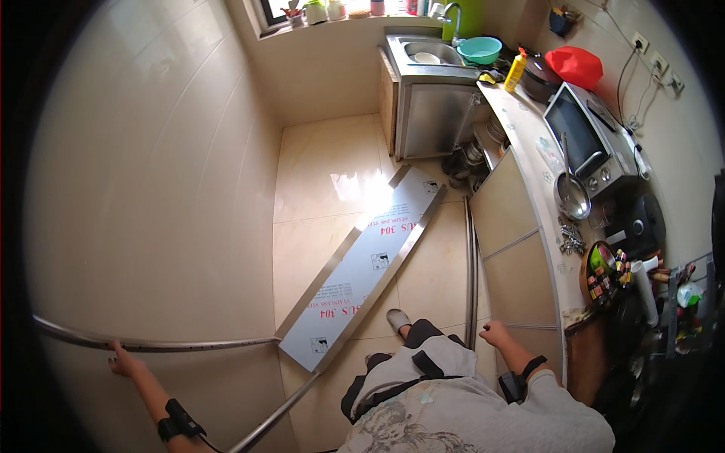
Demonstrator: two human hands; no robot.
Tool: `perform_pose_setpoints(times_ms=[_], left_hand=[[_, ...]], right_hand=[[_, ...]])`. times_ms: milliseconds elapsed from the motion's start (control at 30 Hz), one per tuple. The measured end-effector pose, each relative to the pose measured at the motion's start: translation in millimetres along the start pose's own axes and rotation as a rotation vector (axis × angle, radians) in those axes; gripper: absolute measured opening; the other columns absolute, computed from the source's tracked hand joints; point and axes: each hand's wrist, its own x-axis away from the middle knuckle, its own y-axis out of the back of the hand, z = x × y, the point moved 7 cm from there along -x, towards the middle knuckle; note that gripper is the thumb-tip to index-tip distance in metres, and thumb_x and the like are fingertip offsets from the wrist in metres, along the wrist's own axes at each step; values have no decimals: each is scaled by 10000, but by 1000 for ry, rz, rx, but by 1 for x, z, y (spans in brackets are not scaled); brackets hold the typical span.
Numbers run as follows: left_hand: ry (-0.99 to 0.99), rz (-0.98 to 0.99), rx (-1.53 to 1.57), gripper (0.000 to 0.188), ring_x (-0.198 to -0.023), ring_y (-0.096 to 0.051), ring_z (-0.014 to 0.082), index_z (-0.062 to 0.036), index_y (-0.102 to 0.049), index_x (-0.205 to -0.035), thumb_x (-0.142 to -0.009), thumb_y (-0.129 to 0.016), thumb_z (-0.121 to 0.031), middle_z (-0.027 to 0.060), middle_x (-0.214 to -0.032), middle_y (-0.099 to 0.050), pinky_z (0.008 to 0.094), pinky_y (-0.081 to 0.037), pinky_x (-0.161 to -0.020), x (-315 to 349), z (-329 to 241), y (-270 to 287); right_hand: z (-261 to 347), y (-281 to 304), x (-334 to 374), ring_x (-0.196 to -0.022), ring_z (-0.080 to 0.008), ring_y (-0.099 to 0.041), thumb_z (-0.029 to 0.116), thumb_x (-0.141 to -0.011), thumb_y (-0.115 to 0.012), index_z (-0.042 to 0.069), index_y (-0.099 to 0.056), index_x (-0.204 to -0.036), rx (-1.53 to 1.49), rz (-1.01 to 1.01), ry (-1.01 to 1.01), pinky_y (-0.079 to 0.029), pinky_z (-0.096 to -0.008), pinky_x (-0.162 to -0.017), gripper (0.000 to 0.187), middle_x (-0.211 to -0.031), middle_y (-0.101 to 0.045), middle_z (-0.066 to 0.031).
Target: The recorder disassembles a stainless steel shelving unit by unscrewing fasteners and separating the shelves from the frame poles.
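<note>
My left hand (127, 364) is at a long metal post (189, 346), fingers closed on it by the left wall. This post runs out from the near end of a long stainless steel shelf panel (343, 283), which lies slantwise on the floor under printed film. From the same end a second metal post (285, 414) reaches toward the lower edge. My right hand (495, 334) is curled with nothing visible in it, held apart from the cabinet front on the right. Further metal posts (471, 264) lie along the foot of that cabinet.
A sink (434, 54) with a teal basin (480, 50) stands at the back. On the right counter are a microwave (585, 132), a steel pan (572, 198), a heap of small metal hardware (572, 236) and a basket (596, 279). Tiled wall (166, 166) bounds the left side.
</note>
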Motion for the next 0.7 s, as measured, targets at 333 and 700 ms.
perform_pose_setpoints(times_ms=[333, 700], left_hand=[[-96, 1081, 202, 290, -867, -522, 141, -22, -482, -1057, -807, -593, -118, 69, -963, -539, 259, -449, -769, 263, 116, -53], [389, 1461, -799, 473, -865, -586, 217, 14, -533, -1069, -662, -696, -165, 147, -952, -602, 320, -479, -742, 488, 390, 192]], right_hand=[[43, 14, 12, -857, -295, -599, 309, -635, -636, 34, -635, -942, 6, 12, 152, -477, -367, -759, 411, -903, -624, -166], [35, 34, -66, -833, -298, -611, 279, -649, -637, -1, -640, -904, 104, 115, 211, -484, -353, -749, 379, -872, -623, -190]])
